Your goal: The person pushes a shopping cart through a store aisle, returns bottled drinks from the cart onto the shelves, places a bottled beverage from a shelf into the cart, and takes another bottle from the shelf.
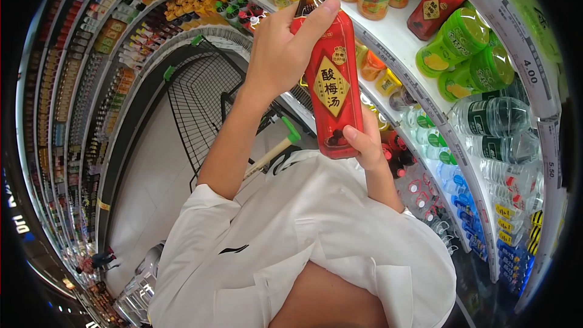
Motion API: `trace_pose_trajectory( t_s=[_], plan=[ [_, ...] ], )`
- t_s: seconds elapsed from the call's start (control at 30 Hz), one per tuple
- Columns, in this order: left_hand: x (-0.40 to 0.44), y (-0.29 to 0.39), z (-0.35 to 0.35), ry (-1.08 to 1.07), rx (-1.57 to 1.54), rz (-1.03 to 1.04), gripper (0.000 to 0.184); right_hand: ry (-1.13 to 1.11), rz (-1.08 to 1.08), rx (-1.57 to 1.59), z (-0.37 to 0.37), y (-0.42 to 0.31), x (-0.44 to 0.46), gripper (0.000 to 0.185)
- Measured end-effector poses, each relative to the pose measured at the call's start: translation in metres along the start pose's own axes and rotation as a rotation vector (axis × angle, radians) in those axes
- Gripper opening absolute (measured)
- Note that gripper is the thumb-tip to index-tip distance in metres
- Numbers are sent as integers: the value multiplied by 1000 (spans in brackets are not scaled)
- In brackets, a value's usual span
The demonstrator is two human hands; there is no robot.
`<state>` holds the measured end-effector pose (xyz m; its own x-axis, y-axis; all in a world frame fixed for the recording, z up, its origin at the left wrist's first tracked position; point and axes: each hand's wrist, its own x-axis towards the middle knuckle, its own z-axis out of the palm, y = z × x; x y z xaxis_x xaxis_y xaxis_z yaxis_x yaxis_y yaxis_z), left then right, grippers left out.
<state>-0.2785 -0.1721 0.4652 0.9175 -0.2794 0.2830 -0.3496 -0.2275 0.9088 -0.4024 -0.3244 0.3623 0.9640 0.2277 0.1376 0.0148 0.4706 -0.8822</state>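
A red-labelled bottle of sour plum drink (pixel 350 94) with a yellow cap is held up in front of my chest, its front label facing me. It stands nearly upright, the cap end leaning slightly left. My left hand (pixel 280 48) is closed around the upper part, the thumb lying across the shoulder below the neck. Near the base, my right hand (pixel 368 143) grips the lower right side with its thumb on the front. Most of the fingers of both hands are hidden behind the bottle.
A black wire shopping cart (pixel 193 100) with green corner pieces stands in the aisle to the left. Close on my right, shelves hold green bottles (pixel 452 42), another red bottle (pixel 434 9) and clear water bottles (pixel 495 115). More stocked shelves (pixel 79 97) curve along the left.
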Motion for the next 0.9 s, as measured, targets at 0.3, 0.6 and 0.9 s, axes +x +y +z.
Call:
trace_pose_trajectory(
  t_s=[0.3, 0.6, 0.9],
  plan=[
    [2, 0, 2, 9, -12, 15, 59, 18, -23, -3, 1, 0, 0, 66],
    [4, -7, 3, 28, -8, 14, 65, 43, 2, -36, 0, 3, -1, 59],
    [4, -10, 1, 24, 37, 6, 65, 100, -69, -35, 5, 4, 0, 57]
  ],
)
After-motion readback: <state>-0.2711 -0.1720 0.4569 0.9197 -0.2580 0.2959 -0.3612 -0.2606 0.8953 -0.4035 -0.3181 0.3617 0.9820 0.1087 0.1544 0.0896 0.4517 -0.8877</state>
